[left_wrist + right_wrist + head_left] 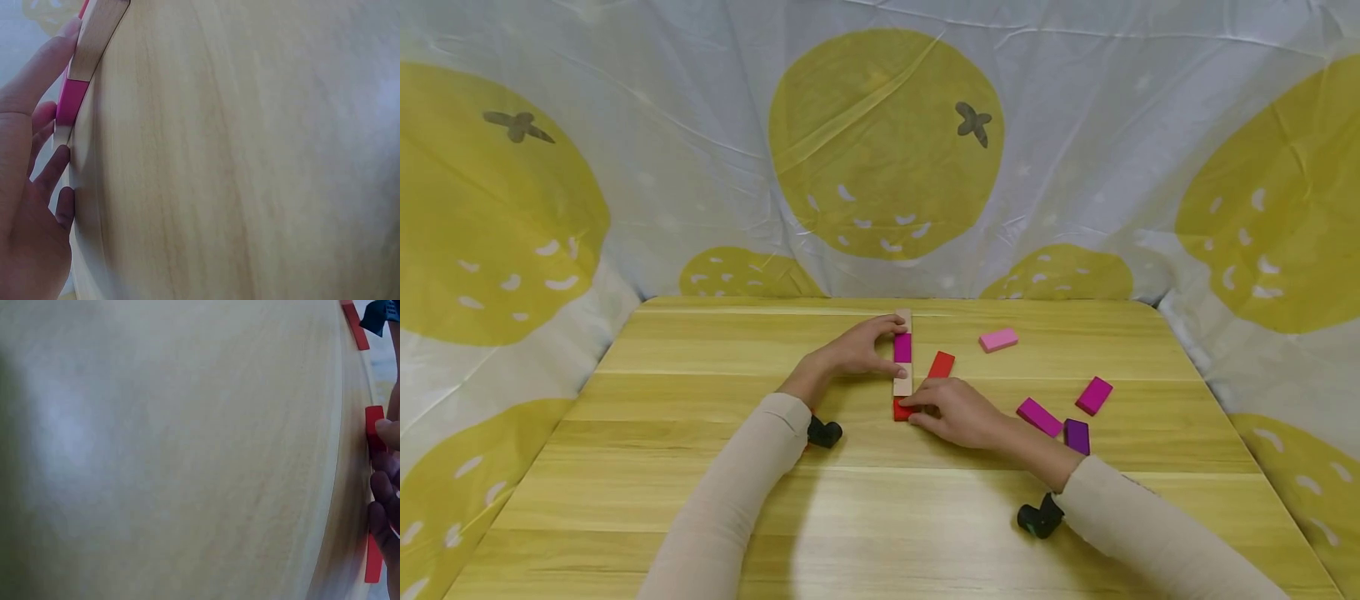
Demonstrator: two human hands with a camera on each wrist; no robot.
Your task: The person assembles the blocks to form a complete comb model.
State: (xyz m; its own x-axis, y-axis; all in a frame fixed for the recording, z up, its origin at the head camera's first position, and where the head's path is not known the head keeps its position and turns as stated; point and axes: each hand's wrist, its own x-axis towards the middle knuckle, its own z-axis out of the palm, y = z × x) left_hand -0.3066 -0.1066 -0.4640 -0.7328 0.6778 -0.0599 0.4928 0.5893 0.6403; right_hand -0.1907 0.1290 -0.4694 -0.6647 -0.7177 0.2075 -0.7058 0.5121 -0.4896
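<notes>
A straight row of flat rectangular blocks runs away from me near the table's middle: a far natural wood block [904, 317], a magenta block [902, 348], a nearer natural wood block [902, 383] and a red block [900, 411] at the near end. My left hand [859, 348] spans the row from the left, thumb on the nearer wood block and index finger at the far one. Thumb and fingers of my right hand [964, 412] pinch the near red block, also seen in the right wrist view [375, 425]. Its knuckles partly cover a second red block [942, 364].
To the right lie a light pink block [998, 340], two magenta blocks [1040, 417] and a purple block [1077, 436]. A red piece [808, 446] shows partly beneath my left wrist. Black camera mounts [1040, 517] hang at both wrists. A fruit-patterned cloth [1060, 167] encloses the table.
</notes>
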